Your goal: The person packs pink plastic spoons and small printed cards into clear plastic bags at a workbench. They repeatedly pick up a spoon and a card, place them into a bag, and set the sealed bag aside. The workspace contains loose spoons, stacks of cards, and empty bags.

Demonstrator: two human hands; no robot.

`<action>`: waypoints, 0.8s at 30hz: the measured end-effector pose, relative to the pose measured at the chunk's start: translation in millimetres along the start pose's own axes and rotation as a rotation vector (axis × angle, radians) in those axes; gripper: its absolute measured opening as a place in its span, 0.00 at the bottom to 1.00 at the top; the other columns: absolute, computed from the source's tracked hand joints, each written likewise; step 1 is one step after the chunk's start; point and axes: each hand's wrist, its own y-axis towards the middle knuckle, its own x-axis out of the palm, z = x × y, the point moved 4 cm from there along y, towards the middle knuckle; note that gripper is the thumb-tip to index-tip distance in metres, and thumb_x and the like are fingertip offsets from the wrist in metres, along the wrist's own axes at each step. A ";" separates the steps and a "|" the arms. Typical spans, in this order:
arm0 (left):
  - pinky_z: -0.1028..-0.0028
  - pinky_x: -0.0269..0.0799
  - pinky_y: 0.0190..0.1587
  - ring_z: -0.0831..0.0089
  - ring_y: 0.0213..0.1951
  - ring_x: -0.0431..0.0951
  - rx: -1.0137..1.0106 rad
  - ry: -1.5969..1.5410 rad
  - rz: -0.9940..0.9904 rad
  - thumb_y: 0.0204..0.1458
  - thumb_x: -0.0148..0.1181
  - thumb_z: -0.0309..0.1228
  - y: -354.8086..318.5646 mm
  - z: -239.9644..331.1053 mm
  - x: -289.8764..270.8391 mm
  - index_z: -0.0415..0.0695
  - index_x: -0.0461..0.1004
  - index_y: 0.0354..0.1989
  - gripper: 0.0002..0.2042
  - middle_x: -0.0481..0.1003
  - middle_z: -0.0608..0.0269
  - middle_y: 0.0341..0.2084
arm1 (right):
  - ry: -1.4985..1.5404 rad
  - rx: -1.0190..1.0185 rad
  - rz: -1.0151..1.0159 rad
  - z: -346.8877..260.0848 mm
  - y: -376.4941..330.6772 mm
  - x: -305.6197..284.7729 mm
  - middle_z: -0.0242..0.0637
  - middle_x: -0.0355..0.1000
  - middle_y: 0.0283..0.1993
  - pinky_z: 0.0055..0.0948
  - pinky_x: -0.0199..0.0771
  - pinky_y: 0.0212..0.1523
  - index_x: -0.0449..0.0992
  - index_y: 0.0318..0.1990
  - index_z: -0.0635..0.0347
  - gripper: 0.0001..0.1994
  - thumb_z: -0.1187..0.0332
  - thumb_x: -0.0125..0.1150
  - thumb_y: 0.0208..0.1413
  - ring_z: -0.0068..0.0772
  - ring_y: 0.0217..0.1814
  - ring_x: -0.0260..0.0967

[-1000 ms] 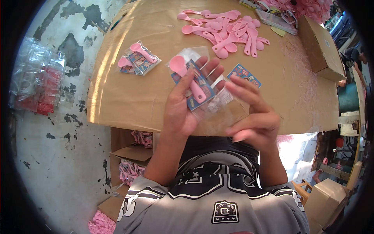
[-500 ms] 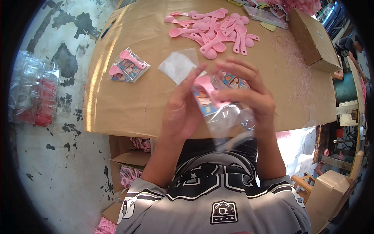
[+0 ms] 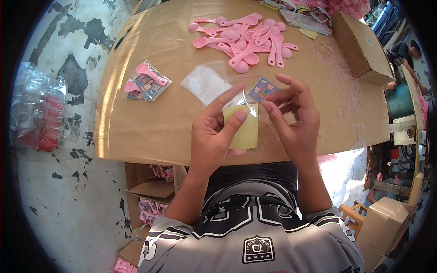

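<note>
My left hand (image 3: 214, 132) pinches a clear plastic packet (image 3: 241, 125) between thumb and fingers, near the table's front edge. The packet's pale yellow card back faces up, and a bit of pink spoon shows below its lower end. At the packet's top right corner is my right hand (image 3: 296, 116), its fingers apart and the thumb close to the clear flap. Just past that hand lies a blue printed card (image 3: 263, 88), partly covered by the fingers. A stack of clear bags (image 3: 205, 84) rests beyond my left hand.
A heap of pink spoons (image 3: 246, 41) lies at the far middle. Filled packets (image 3: 148, 82) sit at left. Far right stands a cardboard box (image 3: 364, 48), beside pink shreds (image 3: 339, 73) and a clear tray (image 3: 305, 22). Plastic bags (image 3: 41, 109) hang beyond the table's left edge.
The packet has been turned over, so the yellow back faces up instead of the spoon and printed front. My right hand has come off the packet's middle to its top right corner.
</note>
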 end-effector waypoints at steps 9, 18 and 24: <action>0.82 0.51 0.22 0.92 0.22 0.55 0.101 0.318 0.001 0.66 0.65 0.21 -14.3 14.3 8.5 0.47 0.62 0.81 0.35 0.63 0.83 0.20 | -0.495 -0.638 0.134 -32.2 16.3 20.3 0.36 0.80 0.58 0.41 0.77 0.55 0.87 0.49 0.57 0.17 0.77 0.77 0.49 0.46 0.58 0.74; 0.80 0.53 0.30 0.81 0.25 0.51 0.181 0.490 -0.063 0.62 0.66 0.22 -9.2 14.0 16.0 0.51 0.65 0.80 0.36 0.46 0.73 0.25 | -0.513 -0.654 0.156 -28.5 23.4 14.9 0.36 0.82 0.52 0.40 0.78 0.53 0.85 0.42 0.61 0.13 0.80 0.75 0.47 0.47 0.55 0.76; 0.84 0.69 0.30 0.89 0.29 0.75 0.141 0.268 -0.190 0.67 0.66 0.22 -6.2 -0.6 18.7 0.42 0.57 0.83 0.37 0.86 0.61 0.36 | -0.166 -0.448 0.269 -8.8 34.9 -12.1 0.46 0.83 0.53 0.38 0.82 0.53 0.80 0.43 0.64 0.09 0.84 0.67 0.56 0.43 0.51 0.82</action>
